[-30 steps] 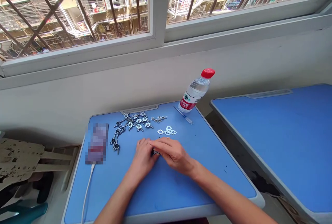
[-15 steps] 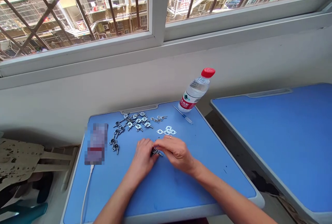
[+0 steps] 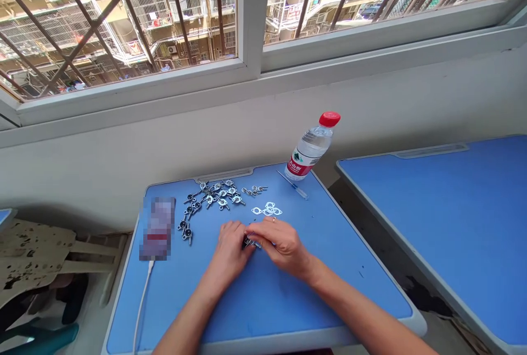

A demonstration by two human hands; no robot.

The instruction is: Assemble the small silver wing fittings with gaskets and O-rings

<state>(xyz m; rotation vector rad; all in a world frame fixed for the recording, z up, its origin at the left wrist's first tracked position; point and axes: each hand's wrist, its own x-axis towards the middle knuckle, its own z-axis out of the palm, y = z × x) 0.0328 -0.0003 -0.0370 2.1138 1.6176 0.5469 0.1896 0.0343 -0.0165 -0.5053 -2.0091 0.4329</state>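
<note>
Over the middle of the blue table [image 3: 255, 300], my left hand [image 3: 230, 245] is closed around a small metal part with a black section [image 3: 252, 242]. My right hand [image 3: 282, 242] meets it from the right, its thumb and fingers pinched over the same part. Its fingertips hide most of the piece, and whether they grip anything else does not show. Just beyond the hands lie several flat white oval plates with holes [image 3: 267, 210]. Farther back is a cluster of similar metal parts [image 3: 221, 201]; several with black round centres [image 3: 188, 233] trail down its left side.
Smaller metal pieces [image 3: 254, 190] lie behind the plates. A water bottle [image 3: 308, 152] and a thin blue-and-clear tool [image 3: 293, 185] are at the back right. On the left, a blurred-out flat object [image 3: 157, 229] has a white cable [image 3: 142, 300]. Another blue table [image 3: 444, 223] stands right.
The view has shifted slightly, so everything appears a little lower and to the right. Both hands keep nearly the same pose around the metal part.
</note>
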